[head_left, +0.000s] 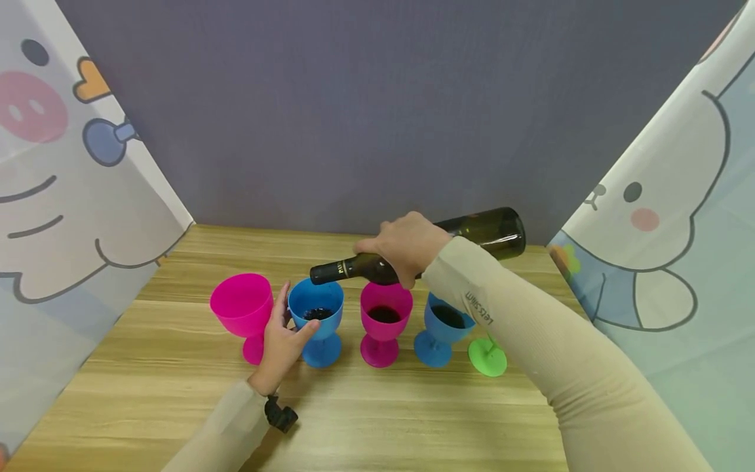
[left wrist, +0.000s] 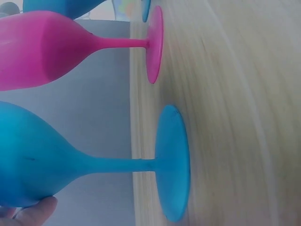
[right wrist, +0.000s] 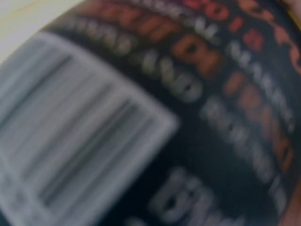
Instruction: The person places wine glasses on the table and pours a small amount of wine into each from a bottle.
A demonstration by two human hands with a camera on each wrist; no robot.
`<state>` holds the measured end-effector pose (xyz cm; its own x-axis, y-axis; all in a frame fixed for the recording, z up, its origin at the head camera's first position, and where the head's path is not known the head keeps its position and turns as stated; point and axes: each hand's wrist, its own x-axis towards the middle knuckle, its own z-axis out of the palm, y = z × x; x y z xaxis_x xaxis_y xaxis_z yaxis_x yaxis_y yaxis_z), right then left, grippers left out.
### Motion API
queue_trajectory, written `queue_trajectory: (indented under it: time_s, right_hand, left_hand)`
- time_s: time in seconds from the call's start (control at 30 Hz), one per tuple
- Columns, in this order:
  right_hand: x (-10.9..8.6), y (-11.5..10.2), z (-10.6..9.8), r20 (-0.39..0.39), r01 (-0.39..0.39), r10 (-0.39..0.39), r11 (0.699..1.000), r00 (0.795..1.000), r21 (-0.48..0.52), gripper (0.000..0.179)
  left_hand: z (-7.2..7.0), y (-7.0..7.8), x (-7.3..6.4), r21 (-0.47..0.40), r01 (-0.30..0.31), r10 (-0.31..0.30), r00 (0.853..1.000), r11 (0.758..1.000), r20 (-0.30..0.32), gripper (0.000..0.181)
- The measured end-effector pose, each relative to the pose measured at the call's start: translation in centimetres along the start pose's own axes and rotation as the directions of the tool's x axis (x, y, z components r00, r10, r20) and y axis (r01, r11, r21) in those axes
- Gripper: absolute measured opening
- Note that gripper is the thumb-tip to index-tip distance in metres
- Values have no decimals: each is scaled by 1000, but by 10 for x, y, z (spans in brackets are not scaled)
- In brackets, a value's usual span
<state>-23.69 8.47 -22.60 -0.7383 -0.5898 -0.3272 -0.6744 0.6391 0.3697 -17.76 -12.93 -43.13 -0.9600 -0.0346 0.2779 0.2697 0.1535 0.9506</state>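
Note:
My right hand [head_left: 407, 248] grips a dark green wine bottle [head_left: 492, 229] near its neck. The bottle lies tilted to the left, its mouth over the rim of a blue goblet [head_left: 323, 328]. Thumb and fingers of my left hand [head_left: 284, 341] curve round the bowl of that goblet, which stands upright with a little dark liquid inside. In the left wrist view, the goblet's round foot [left wrist: 173, 162] rests on the table and a thumb touches the bowl. The right wrist view is filled by the bottle's label, with a blurred barcode [right wrist: 80, 127].
A pink goblet [head_left: 242, 305] stands left of my left hand. To the right stand another pink goblet [head_left: 386, 328] and a blue one [head_left: 439, 334], both holding dark liquid. A green goblet foot [head_left: 488, 357] shows beneath my right sleeve. A grey panel [head_left: 354, 118] backs the wooden table [head_left: 413, 419].

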Motion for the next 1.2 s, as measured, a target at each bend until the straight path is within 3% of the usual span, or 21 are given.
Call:
queue_trajectory:
  time_s: [0.4, 0.67, 0.97, 1.07, 1.2]
  right_hand:
    - [0, 2, 3, -42, 15, -11, 996, 999, 93, 84]
    - [0, 2, 4, -63, 34, -27, 993, 998, 117, 83]
    - [0, 3, 5, -68, 50, -42, 991, 997, 123, 84]
    - [1, 3, 4, -77, 52, -44, 992, 996, 114, 85]
    - [3, 2, 2, -82, 58, -48, 992, 995, 116, 85]
  left_hand:
    - [2, 3, -6, 31, -24, 25, 999, 999, -23, 83]
    - [-2, 5, -12, 66, 29, -27, 999, 997, -32, 84]
    - [-10, 12, -25, 149, 74, -75, 997, 986, 5, 85]
    - [-13, 12, -28, 185, 39, -39, 999, 982, 1, 81]
    - [-18, 12, -31, 269, -63, 67, 998, 961, -5, 67]
